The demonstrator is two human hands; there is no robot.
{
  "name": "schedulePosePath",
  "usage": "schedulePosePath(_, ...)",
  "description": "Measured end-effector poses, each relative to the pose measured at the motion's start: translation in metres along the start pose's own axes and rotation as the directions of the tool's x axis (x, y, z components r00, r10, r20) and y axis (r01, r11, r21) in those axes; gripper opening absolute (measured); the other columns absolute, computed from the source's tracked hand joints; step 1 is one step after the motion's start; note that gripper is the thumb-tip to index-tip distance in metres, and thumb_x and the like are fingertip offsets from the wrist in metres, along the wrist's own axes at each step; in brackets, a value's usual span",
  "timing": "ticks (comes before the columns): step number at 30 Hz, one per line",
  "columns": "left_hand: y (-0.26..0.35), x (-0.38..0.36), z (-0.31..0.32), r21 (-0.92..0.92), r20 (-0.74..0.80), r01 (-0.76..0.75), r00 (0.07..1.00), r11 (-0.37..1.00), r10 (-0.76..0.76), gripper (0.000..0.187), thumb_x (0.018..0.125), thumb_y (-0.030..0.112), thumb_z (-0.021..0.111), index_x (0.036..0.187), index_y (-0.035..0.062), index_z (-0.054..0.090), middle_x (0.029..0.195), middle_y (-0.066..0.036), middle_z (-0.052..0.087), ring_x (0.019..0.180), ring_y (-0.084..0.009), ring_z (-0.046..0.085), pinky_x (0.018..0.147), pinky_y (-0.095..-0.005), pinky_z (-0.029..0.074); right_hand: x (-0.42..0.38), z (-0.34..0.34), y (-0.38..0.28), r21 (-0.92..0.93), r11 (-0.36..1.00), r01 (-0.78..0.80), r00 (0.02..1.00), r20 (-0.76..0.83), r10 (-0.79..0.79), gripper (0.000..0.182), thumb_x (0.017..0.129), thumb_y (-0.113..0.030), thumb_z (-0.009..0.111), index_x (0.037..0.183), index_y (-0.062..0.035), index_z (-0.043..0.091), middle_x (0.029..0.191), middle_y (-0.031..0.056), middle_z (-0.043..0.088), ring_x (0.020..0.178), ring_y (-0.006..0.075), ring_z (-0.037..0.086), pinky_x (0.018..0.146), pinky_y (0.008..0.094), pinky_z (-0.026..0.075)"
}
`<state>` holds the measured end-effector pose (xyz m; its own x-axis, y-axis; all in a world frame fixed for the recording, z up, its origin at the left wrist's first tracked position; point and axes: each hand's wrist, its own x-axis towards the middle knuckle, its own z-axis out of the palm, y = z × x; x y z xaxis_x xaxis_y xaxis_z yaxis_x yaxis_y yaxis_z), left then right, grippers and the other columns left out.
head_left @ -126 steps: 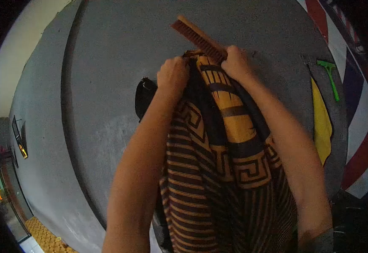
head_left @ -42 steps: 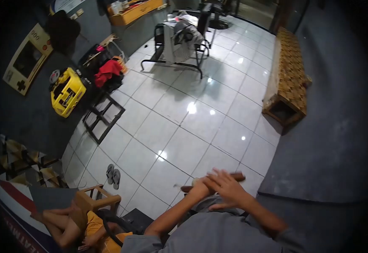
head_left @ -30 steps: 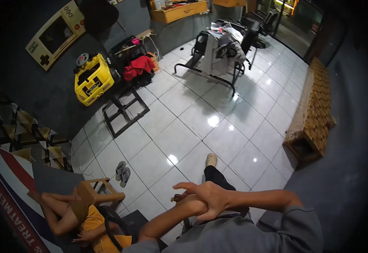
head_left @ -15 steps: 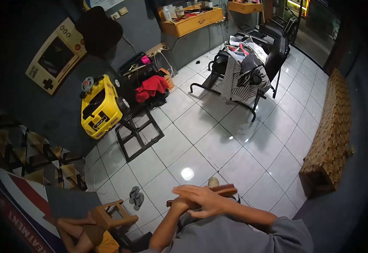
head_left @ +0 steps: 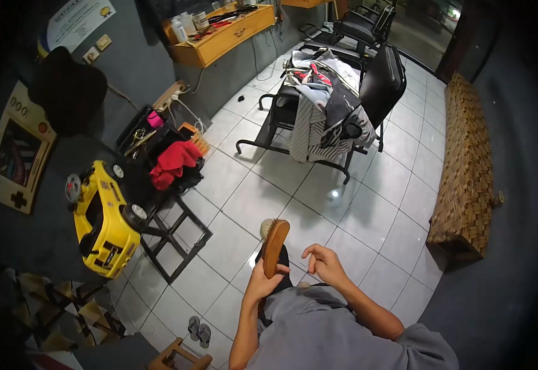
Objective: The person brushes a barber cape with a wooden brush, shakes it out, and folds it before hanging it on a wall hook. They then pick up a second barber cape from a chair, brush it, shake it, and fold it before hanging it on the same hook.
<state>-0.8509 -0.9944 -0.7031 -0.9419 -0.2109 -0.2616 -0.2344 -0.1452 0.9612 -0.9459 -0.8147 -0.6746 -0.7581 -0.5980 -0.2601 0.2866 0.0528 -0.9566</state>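
My left hand [head_left: 261, 283] is closed around the lower end of a wooden brush [head_left: 274, 250]. The brush points away from me, its smooth wooden back facing up and to the right, with some dark bristles visible along the left edge. My right hand [head_left: 326, 265] hangs in the air to the right of the brush, apart from it. It holds nothing, and its fingers are loosely bent and spread. Both hands are in front of my grey shirt [head_left: 337, 336]. Beyond the brush, a pale rounded thing [head_left: 266, 229] near the floor is partly covered by it.
A black reclining chair [head_left: 387, 77] bears a heap of clothes [head_left: 327, 105]. On the left are a yellow toy car [head_left: 105, 222], a black frame [head_left: 179, 237] and a red cloth [head_left: 173, 163]. A woven box [head_left: 466, 166] lines the right wall. Grey sandals [head_left: 198, 331] lie near a wooden stool [head_left: 179, 356].
My right hand has moved off my left hand and the brush, to the right. The brush has swung from lying sideways to pointing forward. My view has shifted to the right.
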Motion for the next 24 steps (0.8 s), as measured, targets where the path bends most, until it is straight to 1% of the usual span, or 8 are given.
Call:
schedulePosePath(3, 0.022, 0.066, -0.019, -0.106, 0.152, 0.087, 0.986, 0.991, -0.070, 0.049, 0.069, -0.010, 0.045, 0.117, -0.0032, 0.038, 0.076, -0.006, 0.060, 0.065, -0.0136, 0.058, 0.061, -0.0256, 0.047, 0.054, 0.017, 0.001, -0.191, 0.981, 0.046, 0.999, -0.017, -0.050, 0.028, 0.077, 0.002, 0.048, 0.104, -0.0005, 0.052, 0.080, 0.0057, 0.057, 0.073, 0.0112, 0.056, 0.064, 0.0235, 0.045)
schedulePosePath(4, 0.033, 0.091, -0.023, -0.110, 0.164, 0.085, 0.984, 0.990, -0.066, 0.049, 0.069, -0.010, 0.045, 0.117, -0.0032, 0.038, 0.076, -0.006, 0.060, 0.065, -0.0136, 0.058, 0.061, -0.0256, 0.047, 0.072, 0.018, -0.007, -0.224, 0.973, -0.050, 0.998, 0.036, 0.060, 0.030, 0.081, -0.002, 0.052, 0.111, -0.0031, 0.049, 0.098, 0.0092, 0.057, 0.093, 0.0147, 0.055, 0.081, 0.0286, 0.045)
schedulePosePath(9, 0.073, 0.187, -0.041, -0.096, 0.165, -0.150, 0.972, 0.984, 0.164, 0.037, 0.066, -0.012, 0.042, 0.102, -0.0038, 0.044, 0.061, -0.003, 0.055, 0.056, -0.0115, 0.054, 0.056, -0.0258, 0.047, 0.161, 0.024, -0.060, -0.144, 0.987, -0.065, 0.988, 0.132, 0.084, 0.041, 0.082, -0.006, 0.056, 0.121, -0.0037, 0.044, 0.107, 0.0109, 0.055, 0.102, 0.0171, 0.054, 0.086, 0.0320, 0.044)
schedulePosePath(13, 0.114, 0.256, -0.048, -0.057, 0.321, 0.156, 0.938, 0.986, -0.130, 0.035, 0.070, -0.013, 0.043, 0.104, -0.0038, 0.045, 0.064, -0.003, 0.053, 0.062, -0.0122, 0.056, 0.061, -0.0234, 0.047, 0.207, 0.005, -0.099, -0.196, 0.981, -0.013, 0.998, 0.064, 0.026, 0.058, 0.079, 0.000, 0.053, 0.133, -0.0046, 0.033, 0.117, 0.0135, 0.050, 0.112, 0.0201, 0.048, 0.087, 0.0330, 0.043)
schedulePosePath(17, 0.124, 0.318, -0.027, 0.158, 0.218, 0.057, 0.972, 0.986, -0.091, 0.039, 0.074, -0.008, 0.053, 0.111, -0.0038, 0.042, 0.080, -0.008, 0.056, 0.070, -0.0128, 0.058, 0.063, -0.0250, 0.048, 0.246, -0.021, -0.102, 0.125, 0.992, 0.009, 0.999, -0.041, -0.004, 0.051, 0.083, -0.001, 0.051, 0.131, -0.0012, 0.034, 0.121, 0.0097, 0.048, 0.112, 0.0172, 0.047, 0.092, 0.0298, 0.039)
schedulePosePath(19, 0.124, 0.351, -0.017, 0.291, 0.313, -0.190, 0.945, 0.938, 0.094, 0.042, 0.074, -0.001, 0.057, 0.113, -0.0030, 0.043, 0.084, -0.013, 0.059, 0.074, -0.0285, 0.061, 0.068, -0.0314, 0.049, 0.271, -0.035, -0.110, 0.110, 0.994, 0.027, 0.993, -0.119, -0.014, 0.043, 0.088, -0.014, 0.054, 0.125, 0.0003, 0.039, 0.112, 0.0096, 0.052, 0.107, 0.0179, 0.050, 0.092, 0.0296, 0.040)
schedulePosePath(21, 0.131, 0.376, -0.003, 0.344, 0.451, -0.285, 0.886, 0.895, 0.109, 0.057, 0.072, 0.003, 0.061, 0.124, 0.0002, 0.038, 0.121, -0.022, 0.043, 0.111, -0.0359, 0.045, 0.091, -0.0362, 0.039, 0.297, -0.054, -0.110, 0.118, 0.993, -0.005, 0.985, -0.170, 0.025, 0.041, 0.089, -0.019, 0.055, 0.121, 0.0015, 0.041, 0.110, 0.0104, 0.052, 0.104, 0.0172, 0.051, 0.090, 0.0289, 0.040)
schedulePosePath(24, 0.149, 0.422, 0.022, 0.300, 0.503, -0.280, 0.859, 0.912, 0.098, 0.064, 0.073, 0.008, 0.062, 0.130, 0.0047, 0.035, 0.129, -0.023, 0.035, 0.120, -0.0358, 0.036, 0.098, -0.0385, 0.032, 0.344, -0.093, -0.095, 0.199, 0.979, 0.043, 0.948, -0.317, 0.023, 0.035, 0.092, -0.020, 0.050, 0.117, 0.0025, 0.041, 0.100, 0.0100, 0.053, 0.089, 0.0143, 0.056, 0.078, 0.0281, 0.046)
